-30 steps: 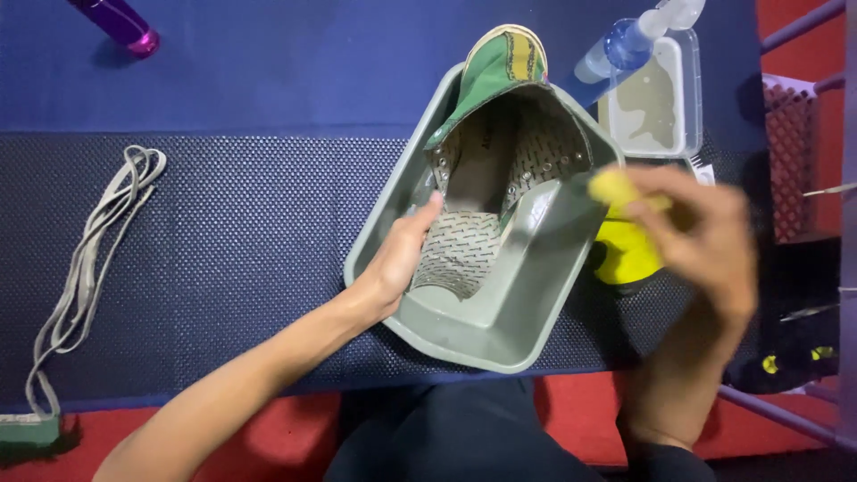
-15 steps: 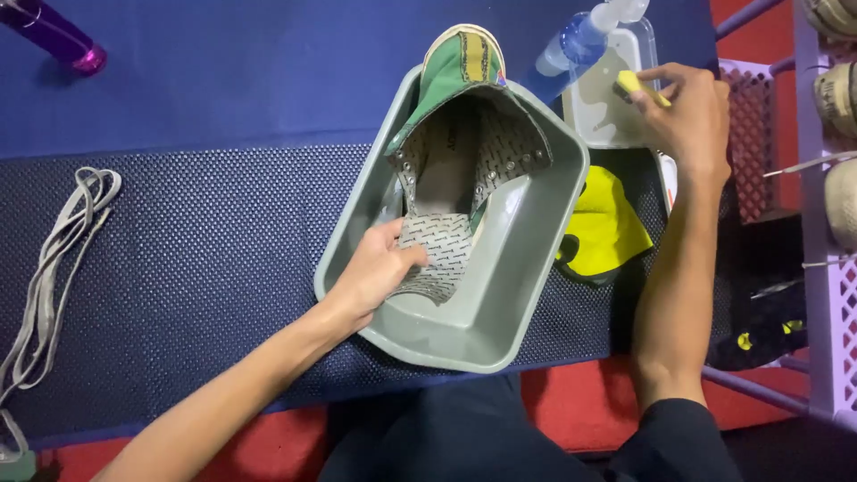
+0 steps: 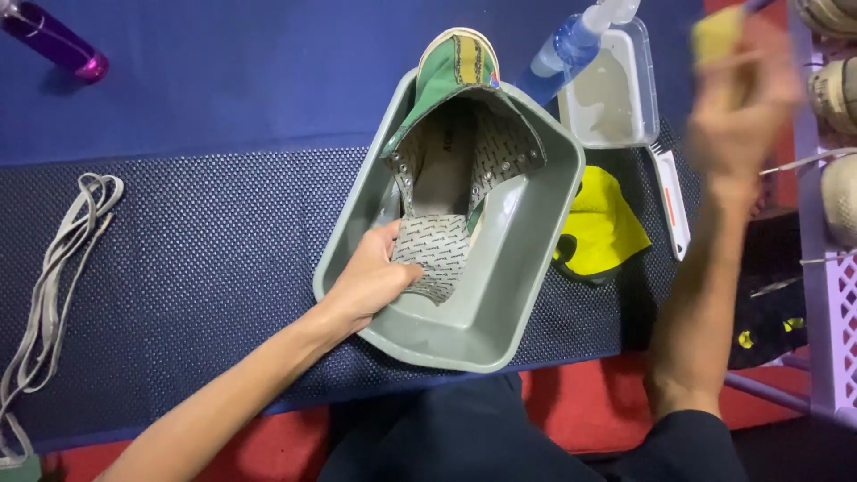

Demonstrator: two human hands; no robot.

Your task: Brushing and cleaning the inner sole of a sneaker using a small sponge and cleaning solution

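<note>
From the head view, the left hand [image 3: 370,281] clamps the loose patterned tongue of a green canvas high-top shoe [image 3: 455,134], unlaced and lying in a grey plastic rectangular basin [image 3: 527,295]. The shoe looks light and floppy, and is best gripped at its stiffer sole or heel. Well apart, the blurred right hand [image 3: 741,116] pinches a small yellow sponge [image 3: 714,34] above a clear plastic tub [image 3: 616,94].
</note>
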